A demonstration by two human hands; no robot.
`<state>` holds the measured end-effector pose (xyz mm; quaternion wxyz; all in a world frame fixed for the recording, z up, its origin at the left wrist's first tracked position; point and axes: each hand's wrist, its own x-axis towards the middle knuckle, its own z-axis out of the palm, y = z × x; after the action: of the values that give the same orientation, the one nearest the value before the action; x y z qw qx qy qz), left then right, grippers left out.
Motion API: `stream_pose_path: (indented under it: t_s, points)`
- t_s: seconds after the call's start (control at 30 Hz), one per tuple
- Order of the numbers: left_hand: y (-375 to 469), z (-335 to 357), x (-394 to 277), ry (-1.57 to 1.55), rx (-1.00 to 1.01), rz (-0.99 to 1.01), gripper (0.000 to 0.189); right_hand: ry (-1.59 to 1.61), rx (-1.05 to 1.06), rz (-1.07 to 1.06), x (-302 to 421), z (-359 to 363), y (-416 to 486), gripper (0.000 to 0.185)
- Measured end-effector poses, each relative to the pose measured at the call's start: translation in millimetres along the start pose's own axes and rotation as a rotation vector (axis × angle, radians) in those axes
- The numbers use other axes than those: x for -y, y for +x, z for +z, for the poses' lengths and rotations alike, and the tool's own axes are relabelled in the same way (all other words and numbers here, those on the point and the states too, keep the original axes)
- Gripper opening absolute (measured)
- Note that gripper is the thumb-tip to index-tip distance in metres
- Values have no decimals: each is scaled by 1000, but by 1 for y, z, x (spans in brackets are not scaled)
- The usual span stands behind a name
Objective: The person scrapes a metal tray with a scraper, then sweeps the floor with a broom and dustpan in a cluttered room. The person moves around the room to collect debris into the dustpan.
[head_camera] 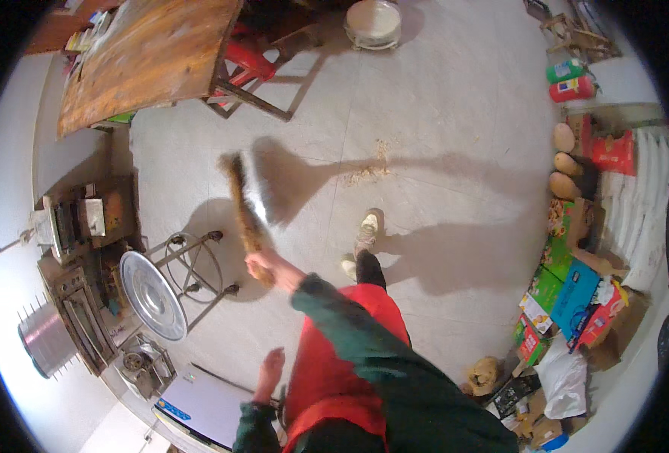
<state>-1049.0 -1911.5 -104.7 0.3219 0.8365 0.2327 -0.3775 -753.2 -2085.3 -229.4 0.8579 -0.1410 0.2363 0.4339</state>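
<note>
My right hand (263,269) grips one end of a long brown object, apparently a short broom (243,209), blurred. A dark edge and a bright silvery strip run along its far part, held above the floor. Lower down, my left hand (272,362) hangs near the red apron (334,362), touching nothing visible; its fingers are blurred. Pale crumbs or shavings (368,174) lie scattered on the tiled floor, right of the brown object. One light shoe (369,226) is planted just below them, with the other partly hidden behind the leg.
At left stands a round metal-topped stool (154,295) with casters. A wooden table (147,56) and folding-style legs (252,102) occupy the upper left. A white-lidded appliance (210,403) is at lower left. Cartons (549,289) and a white bag (564,379) line the right wall.
</note>
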Motion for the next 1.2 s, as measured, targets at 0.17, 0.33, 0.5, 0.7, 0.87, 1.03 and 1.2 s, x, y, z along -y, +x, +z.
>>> stream_pose_path:
  t_s: [0.17,0.33,0.5,0.7,0.87,1.03,1.2]
  points:
    - [-24,30,90,-65,45,-241,34,-158,-15,-519,-24,-75,23,17]
    - [-58,93,123,-246,83,-168,34,-395,-336,-676,-54,-188,-176,38]
    - [-86,119,130,-508,157,-268,35,563,-220,-223,-1,-194,-289,31]
    - [-98,118,152,-567,78,-288,34,-14,-438,-28,-54,-118,-281,15]
    - [-105,114,175,-583,84,-298,33,-190,-431,-119,-133,-86,-244,14]
    - [-97,105,185,-667,115,-251,35,24,-418,-119,-120,-113,-246,17]
    - [-73,90,145,-453,5,-13,33,-222,-520,-79,-23,-182,-340,15]
